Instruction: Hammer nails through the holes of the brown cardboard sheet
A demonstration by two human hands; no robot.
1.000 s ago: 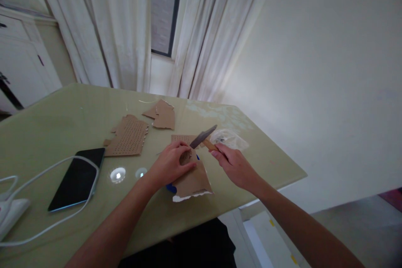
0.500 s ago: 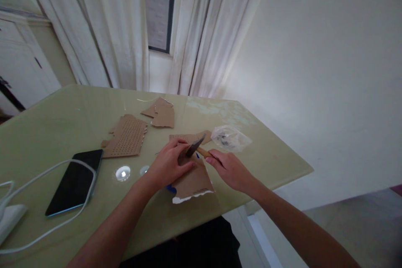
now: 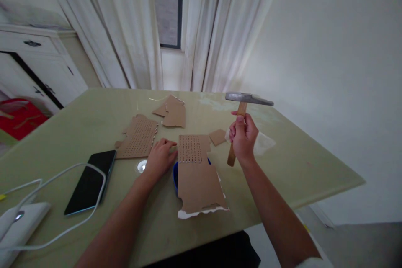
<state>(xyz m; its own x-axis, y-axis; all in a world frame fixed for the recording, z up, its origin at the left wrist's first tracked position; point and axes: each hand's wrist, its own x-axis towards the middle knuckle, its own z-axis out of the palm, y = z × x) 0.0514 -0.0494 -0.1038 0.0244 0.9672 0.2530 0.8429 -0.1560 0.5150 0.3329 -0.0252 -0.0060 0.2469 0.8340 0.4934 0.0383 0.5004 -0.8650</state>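
My right hand grips the wooden-handled steel hammer raised above the bench; left hand lies flat beside the brown perforated cardboard strip. Far end's punched, near half untouched.

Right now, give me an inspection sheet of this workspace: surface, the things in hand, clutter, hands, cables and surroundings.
Surface: pale green glossy table, with light glare spots.
Things in hand: wooden-handled hammer with grey metal head, raised above the table; long brown perforated cardboard strip lying over a blue round object.
Clutter: two more brown cardboard pieces, small cardboard scrap, clear plastic bag, black smartphone, white device.
Hands: right hand grips the hammer handle; left hand rests flat beside the strip.
Cables: white cable looping over the phone.
Surroundings: white curtains, window, white cabinet, red object.
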